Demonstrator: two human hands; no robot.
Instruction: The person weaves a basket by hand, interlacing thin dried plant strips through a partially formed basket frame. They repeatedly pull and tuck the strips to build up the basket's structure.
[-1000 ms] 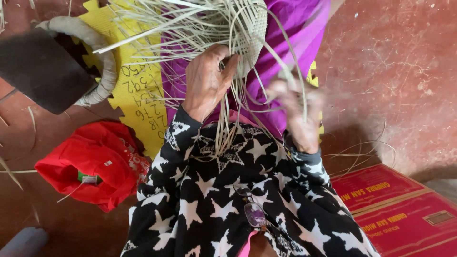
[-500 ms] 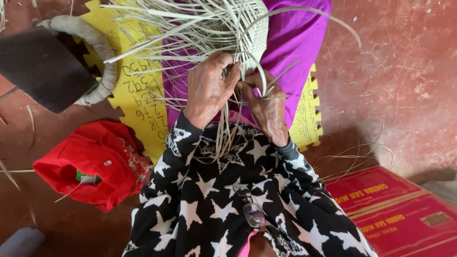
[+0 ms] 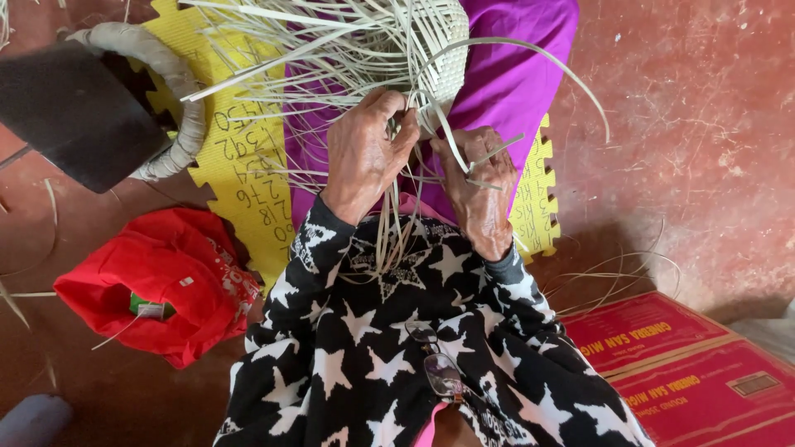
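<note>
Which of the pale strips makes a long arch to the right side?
The single strip rising from the woven basket above the right hand; others fan left.

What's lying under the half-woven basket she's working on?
Purple cloth lies under the woven basket, over a yellow foam mat. The floor beneath is covered.

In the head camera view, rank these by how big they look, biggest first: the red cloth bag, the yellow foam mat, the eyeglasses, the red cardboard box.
1. yellow foam mat, partly covered
2. red cardboard box and red cloth bag, look alike; box is cut off
3. eyeglasses
</note>
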